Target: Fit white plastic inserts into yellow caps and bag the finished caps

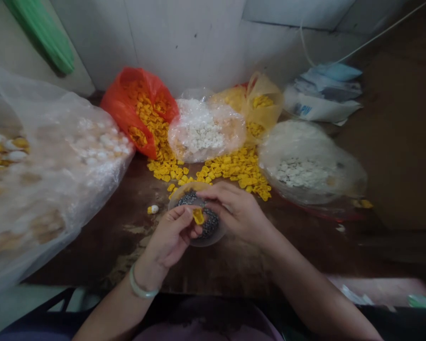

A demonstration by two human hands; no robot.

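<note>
Between the thumb and fingers of my left hand [179,232] is a small hollow yellow plastic piece [198,216], its cupped side showing. My right hand [236,208] reaches in from the right, just beside that piece, with its fingers drawn together; whatever is between the fingertips is too small to make out. Below both hands stands a round translucent bowl [213,240] filled with small dark, shiny bits [210,226]. A loose yellow-and-white piece [153,209] lies on the table to the left of the bowl.
Yellow pieces [234,168] are heaped behind the bowl, spilling from a red bag [119,102]. Clear bags of white parts [206,135] and flat white pieces [301,170] stand alongside. A large bag [102,166] of yellow-and-white pieces fills the left. Folded packaging [323,94] lies back right.
</note>
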